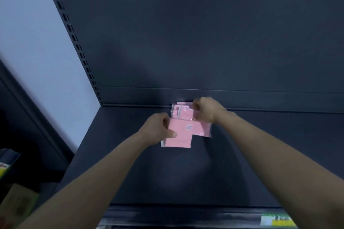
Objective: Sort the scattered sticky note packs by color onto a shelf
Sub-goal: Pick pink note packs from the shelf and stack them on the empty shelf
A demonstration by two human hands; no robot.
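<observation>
Left hand, at centre frame, pinches the nearest pink sticky note pack by its left edge, thumb lying across the top face and fingers curled beneath; the pack carries a small round label near its upper right corner. Right hand, just above and right of centre, is closed with fingers pressed against the right side of the pink pack stack; whether it grips one pack or merely steadies the group cannot be told. The stack stands at the rear of the dark shelf, close to or against the back panel; contact there is not clear. One more flat pink pack lies partly beneath the held pack and the right wrist.

Governing relation: the held pack lies directly in front of the stack, lower in frame, overlapping its base; the stack lies up-frame from the left hand. Judgement: the next move calls for a short push away from the person, edges kept square, while the right hand retains the stack against tipping. No other colour is visible on this shelf.
</observation>
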